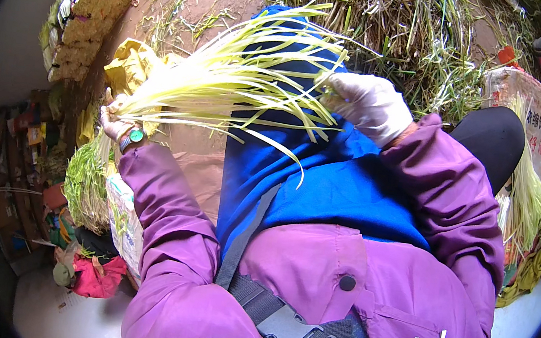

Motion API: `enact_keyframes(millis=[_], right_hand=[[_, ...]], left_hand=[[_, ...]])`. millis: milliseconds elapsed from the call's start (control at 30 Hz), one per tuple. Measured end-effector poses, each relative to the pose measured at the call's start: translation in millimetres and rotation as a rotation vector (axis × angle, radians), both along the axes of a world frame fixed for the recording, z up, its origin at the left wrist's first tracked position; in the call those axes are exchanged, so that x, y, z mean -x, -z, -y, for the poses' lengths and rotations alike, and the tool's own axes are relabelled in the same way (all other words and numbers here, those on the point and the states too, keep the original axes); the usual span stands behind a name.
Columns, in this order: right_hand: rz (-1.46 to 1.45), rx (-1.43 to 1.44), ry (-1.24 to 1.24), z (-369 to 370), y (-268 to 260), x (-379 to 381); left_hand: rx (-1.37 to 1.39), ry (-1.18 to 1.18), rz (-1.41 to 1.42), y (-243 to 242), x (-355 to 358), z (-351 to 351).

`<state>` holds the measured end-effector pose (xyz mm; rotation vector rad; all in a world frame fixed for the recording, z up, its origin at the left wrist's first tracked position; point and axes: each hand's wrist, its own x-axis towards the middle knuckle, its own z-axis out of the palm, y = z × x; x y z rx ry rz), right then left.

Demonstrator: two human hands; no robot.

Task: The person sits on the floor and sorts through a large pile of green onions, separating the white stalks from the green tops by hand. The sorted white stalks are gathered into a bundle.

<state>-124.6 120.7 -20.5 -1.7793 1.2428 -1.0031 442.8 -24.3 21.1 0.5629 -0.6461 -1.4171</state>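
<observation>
A bunch of long, pale yellow-green leaf vegetable stalks, perhaps blanched chives, (221,77) fans out over my lap. Its narrow end is gripped by my left hand (117,117), which has a wristwatch (136,135) just below it. My right hand (367,105), in a white glove, has its fingers curled at the loose leaf tips; some green bits show at the fingertips. A blue cloth apron (344,188) covers my lap beneath the stalks.
Trimmed green and straw-coloured litter (394,27) is heaped ahead on the brown floor. Tied bundles (86,19) are stacked at upper left. Green-leaved bunches (86,182) stand at left. At right, pale stalks (525,200) lean against a printed sack (517,98). A yellow cloth (131,66) lies beyond my left hand.
</observation>
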Motion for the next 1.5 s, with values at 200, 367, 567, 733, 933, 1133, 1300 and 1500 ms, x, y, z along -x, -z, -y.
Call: enact_keyframes(millis=[200, 367, 567, 733, 933, 1133, 1300, 1500], right_hand=[[-0.168, -0.054, -0.029, 2.6, 15.1, -12.2], [0.153, -0.511, 0.061, 6.3, 24.0, -10.4], [0.510, -0.803, 0.087, 9.6, 16.5, -5.5], [-0.459, 0.089, 0.072, 8.4, 25.1, -5.0], [-0.753, -0.365, 0.200, 17.1, 32.0, 37.8], [-0.704, -0.390, 0.151, 16.0, 17.3, 50.0], [-0.064, -0.225, 0.178, 15.4, 9.3, 16.8], [0.018, -0.052, 0.192, 24.5, 2.4, 4.3]], left_hand=[[-0.095, -0.305, 0.199, -11.4, 33.5, -10.0], [-0.015, -0.021, 0.007, -12.3, 24.0, -9.6], [0.022, 0.012, 0.069, -1.1, 7.8, 0.6], [0.020, 0.059, -0.002, 0.7, 10.4, 9.3], [0.009, -0.027, 0.060, -8.2, 15.0, -0.3], [-0.019, -0.074, 0.114, -3.2, 11.3, -0.4], [-0.028, -0.086, 0.035, 2.5, 4.6, -1.9], [-0.074, -0.177, 0.096, -5.3, 29.9, -13.0]])
